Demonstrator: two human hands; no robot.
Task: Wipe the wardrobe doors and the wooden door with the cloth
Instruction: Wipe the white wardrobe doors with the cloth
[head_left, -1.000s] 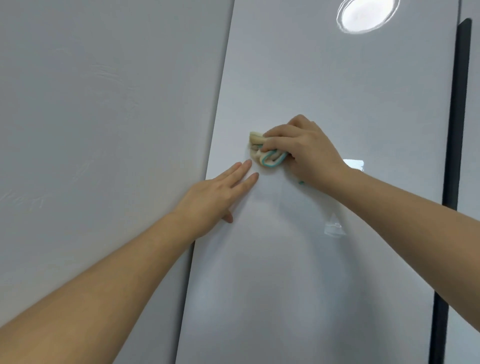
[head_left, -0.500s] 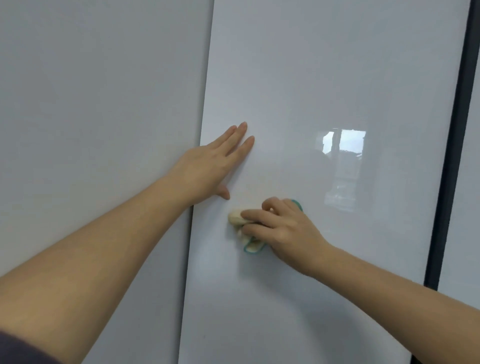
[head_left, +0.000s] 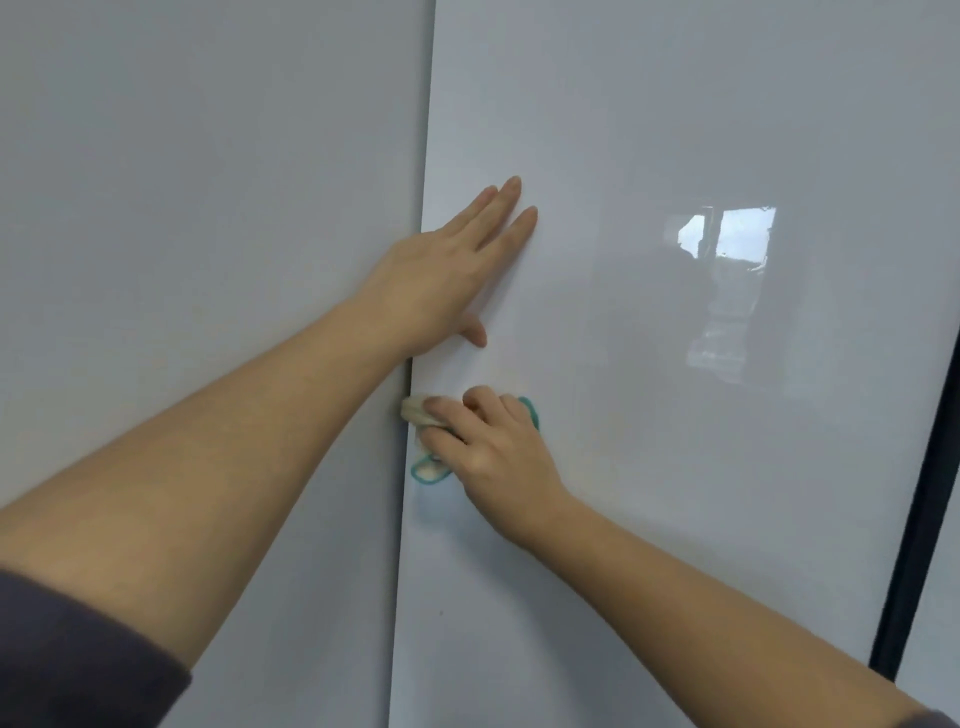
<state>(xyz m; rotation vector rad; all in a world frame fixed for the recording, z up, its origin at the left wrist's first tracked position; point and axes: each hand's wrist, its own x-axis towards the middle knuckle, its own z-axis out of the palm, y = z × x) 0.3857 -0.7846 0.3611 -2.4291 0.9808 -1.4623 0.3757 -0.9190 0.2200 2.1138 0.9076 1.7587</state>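
While my right hand (head_left: 493, 452) grips the bunched cloth (head_left: 415, 410) on the wardrobe door (head_left: 675, 493) at its 9 o'clock edge, my left hand (head_left: 441, 270) presses flat, fingers straight, at 12 o'clock from it. Wardrobe part-wiped, I judge; wooden door not in view.

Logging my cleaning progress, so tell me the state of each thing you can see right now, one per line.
Left hand: flat, fingers straight, resting on the wardrobe door.
Right hand: fingers curled over the cloth, pressing it near the door's left edge.
Cloth: bunched, mostly hidden under the right hand.
Wardrobe door: glossy, reflecting a window; small dark speck below the cloth.
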